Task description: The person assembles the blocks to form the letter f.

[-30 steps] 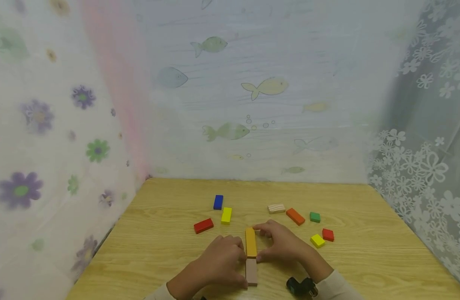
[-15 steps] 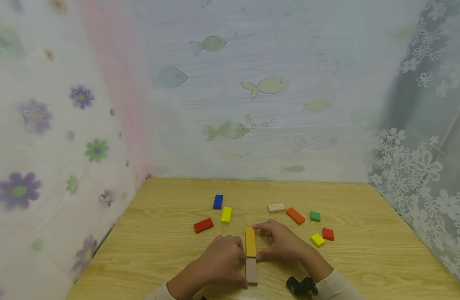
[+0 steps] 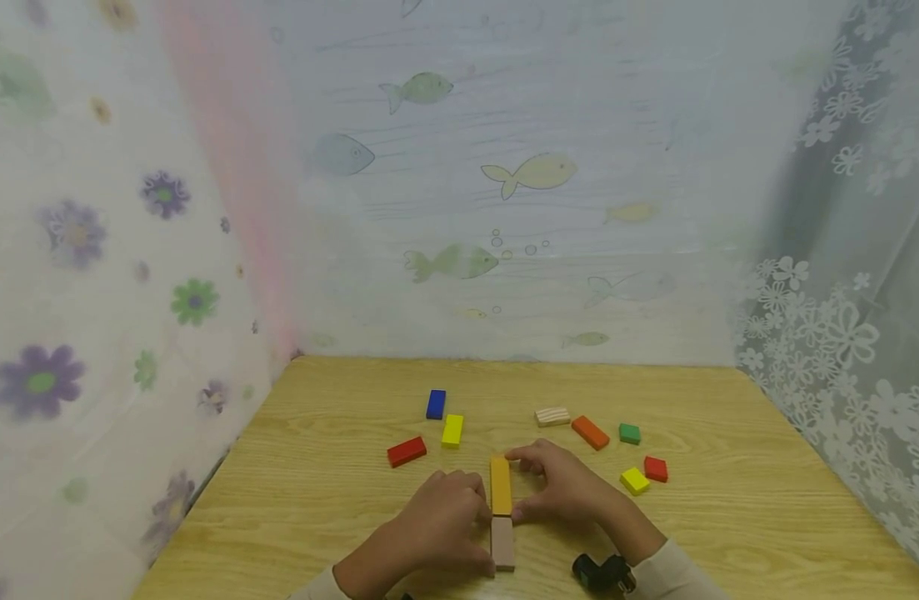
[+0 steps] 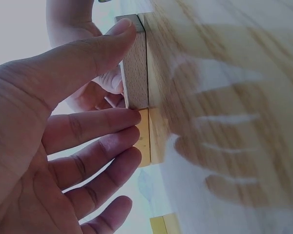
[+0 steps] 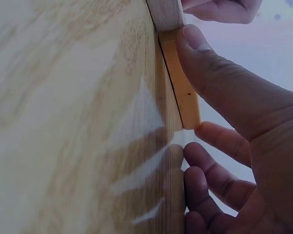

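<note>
Two blocks lie end to end on the table (image 3: pixel 339 517) in the head view: an orange-yellow block (image 3: pixel 501 485) farther off and a plain tan wooden block (image 3: pixel 502 546) nearer. My left hand (image 3: pixel 444 521) grips the tan block lengthwise, thumb at its near end and index finger by the joint. In the left wrist view the tan block (image 4: pixel 136 73) shows between that thumb and index finger. With thumb by the joint and index finger at the far end, my right hand (image 3: pixel 560 485) holds the orange-yellow block (image 5: pixel 182 87), seen in the right wrist view too.
Left of centre lie a blue block (image 3: pixel 436 404), a yellow block (image 3: pixel 452 432) and a red block (image 3: pixel 407 452). Rightward are a striped wooden block (image 3: pixel 552 417), an orange block (image 3: pixel 590 432) and small green (image 3: pixel 629 433), red (image 3: pixel 656 469) and yellow blocks (image 3: pixel 635 481).
</note>
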`<state>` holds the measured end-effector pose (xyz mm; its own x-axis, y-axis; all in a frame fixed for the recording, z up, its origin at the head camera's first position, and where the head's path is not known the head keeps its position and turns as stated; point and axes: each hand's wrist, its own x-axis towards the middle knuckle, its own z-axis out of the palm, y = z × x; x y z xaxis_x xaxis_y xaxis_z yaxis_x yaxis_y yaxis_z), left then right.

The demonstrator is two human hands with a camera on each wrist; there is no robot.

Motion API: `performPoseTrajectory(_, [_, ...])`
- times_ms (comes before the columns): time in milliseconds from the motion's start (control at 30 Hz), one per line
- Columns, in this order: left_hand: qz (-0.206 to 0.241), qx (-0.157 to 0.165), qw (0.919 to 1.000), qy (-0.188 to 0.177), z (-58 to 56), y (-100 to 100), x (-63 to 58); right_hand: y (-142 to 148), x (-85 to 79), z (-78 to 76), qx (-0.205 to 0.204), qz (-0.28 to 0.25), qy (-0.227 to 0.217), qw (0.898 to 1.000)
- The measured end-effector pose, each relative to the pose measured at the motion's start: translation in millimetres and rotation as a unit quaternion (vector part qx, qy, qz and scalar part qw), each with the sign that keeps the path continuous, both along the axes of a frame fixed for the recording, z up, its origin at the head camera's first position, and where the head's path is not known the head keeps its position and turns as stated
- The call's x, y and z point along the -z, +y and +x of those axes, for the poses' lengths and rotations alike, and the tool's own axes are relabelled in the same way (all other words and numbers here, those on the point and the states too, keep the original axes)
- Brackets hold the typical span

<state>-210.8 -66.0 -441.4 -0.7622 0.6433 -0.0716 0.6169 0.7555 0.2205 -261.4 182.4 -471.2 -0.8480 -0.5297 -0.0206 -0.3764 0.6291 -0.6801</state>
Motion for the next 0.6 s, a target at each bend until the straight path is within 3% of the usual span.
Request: performPoseTrajectory(600, [0.009,-0.008,0.9999,-0.01,-2.7,0.8,2.8,1.5,2.2,-1.1,-0.003,-0.004,0.008,1.0])
